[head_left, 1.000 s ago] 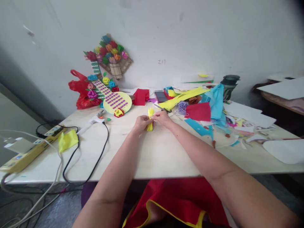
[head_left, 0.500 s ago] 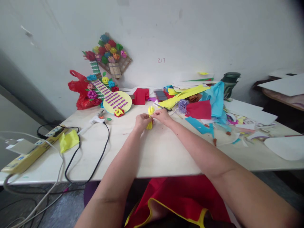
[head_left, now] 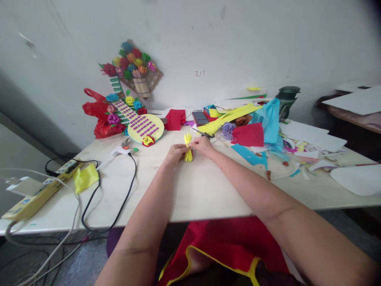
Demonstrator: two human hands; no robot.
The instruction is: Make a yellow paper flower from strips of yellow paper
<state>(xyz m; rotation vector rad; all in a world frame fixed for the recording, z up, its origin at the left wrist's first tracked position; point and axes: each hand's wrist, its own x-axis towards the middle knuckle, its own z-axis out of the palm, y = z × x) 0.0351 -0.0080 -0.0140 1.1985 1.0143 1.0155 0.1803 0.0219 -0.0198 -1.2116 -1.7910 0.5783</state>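
Note:
Both my hands meet at the middle of the table over a small yellow folded paper piece (head_left: 188, 149), pleated and pinched at its waist. My left hand (head_left: 175, 154) is closed on it from the left. From the right, my right hand (head_left: 203, 145) pinches its middle. Just beyond my right hand lie scissors (head_left: 205, 134). The pale table top (head_left: 190, 190) lies bare under my forearms.
A glue gun (head_left: 120, 151) with a black cord lies left of my hands, near a yellow power strip (head_left: 38, 192) and a yellow paper scrap (head_left: 85, 177). A paper guitar craft (head_left: 139, 121) and red bag (head_left: 99, 115) stand at the back left. Coloured paper scraps (head_left: 256, 131) crowd the right.
My hands and the yellow paper piece stay together at the same spot on the table; only the view has shifted slightly.

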